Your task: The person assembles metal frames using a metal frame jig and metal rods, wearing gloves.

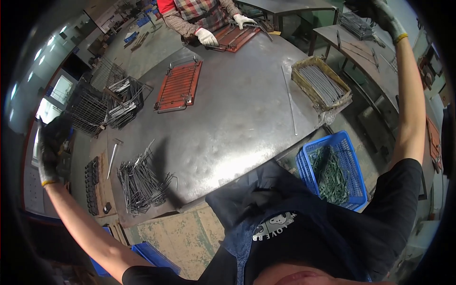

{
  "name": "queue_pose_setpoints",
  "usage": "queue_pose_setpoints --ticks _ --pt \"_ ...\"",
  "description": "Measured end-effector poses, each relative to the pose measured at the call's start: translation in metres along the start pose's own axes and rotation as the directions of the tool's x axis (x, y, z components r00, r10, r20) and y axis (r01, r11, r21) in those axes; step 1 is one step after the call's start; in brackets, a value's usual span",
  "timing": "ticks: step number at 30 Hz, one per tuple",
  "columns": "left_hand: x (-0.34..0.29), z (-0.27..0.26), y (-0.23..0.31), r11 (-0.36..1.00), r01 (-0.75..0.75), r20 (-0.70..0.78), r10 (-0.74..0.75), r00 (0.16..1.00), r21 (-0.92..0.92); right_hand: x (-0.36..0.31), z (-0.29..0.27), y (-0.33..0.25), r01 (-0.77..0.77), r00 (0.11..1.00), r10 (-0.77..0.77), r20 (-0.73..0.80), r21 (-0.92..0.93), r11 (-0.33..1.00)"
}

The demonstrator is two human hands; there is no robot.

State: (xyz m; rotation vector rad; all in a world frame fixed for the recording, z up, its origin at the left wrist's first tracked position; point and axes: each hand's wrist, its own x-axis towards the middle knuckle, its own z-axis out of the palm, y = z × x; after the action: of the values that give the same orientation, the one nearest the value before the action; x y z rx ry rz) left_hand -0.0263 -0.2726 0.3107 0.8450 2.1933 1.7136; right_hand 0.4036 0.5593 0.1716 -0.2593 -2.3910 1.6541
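Note:
Both my arms are raised and spread wide, away from the table. My left hand (53, 149), in a dark glove with a yellow cuff, is up at the far left; its thumb stands apart from the fingers and I see nothing held. At the top right, my right hand (383, 20) wears a matching glove, fingers stretched toward the picture's upper edge, partly dark. Below the left hand's side lies a heap of bent metal wire rods (142, 183) and a hammer-like metal tool (114, 154). A red jig frame (179, 86) with wire bars across it rests on the metal table (228, 114).
Across the table, a co-worker's white-gloved hands (207, 37) work at another red jig (238, 38). A bin of straight rods (321, 84) sits on the right edge. Below it stands a blue basket (354, 164) of green strips. Wire baskets (88, 111) stand left.

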Motion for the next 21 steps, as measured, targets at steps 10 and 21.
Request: queue_pose_setpoints --ticks 10,21 --pt "0.009 0.175 -0.228 0.827 0.395 0.012 -0.436 0.9 0.4 0.018 0.302 0.071 0.118 0.977 0.057 0.207 -0.739 0.663" --pt "0.075 0.3 -0.416 0.484 0.339 0.015 -0.557 0.83 -0.806 -0.006 0.443 0.182 -0.282 0.871 -0.218 -0.439 -0.813 0.51"
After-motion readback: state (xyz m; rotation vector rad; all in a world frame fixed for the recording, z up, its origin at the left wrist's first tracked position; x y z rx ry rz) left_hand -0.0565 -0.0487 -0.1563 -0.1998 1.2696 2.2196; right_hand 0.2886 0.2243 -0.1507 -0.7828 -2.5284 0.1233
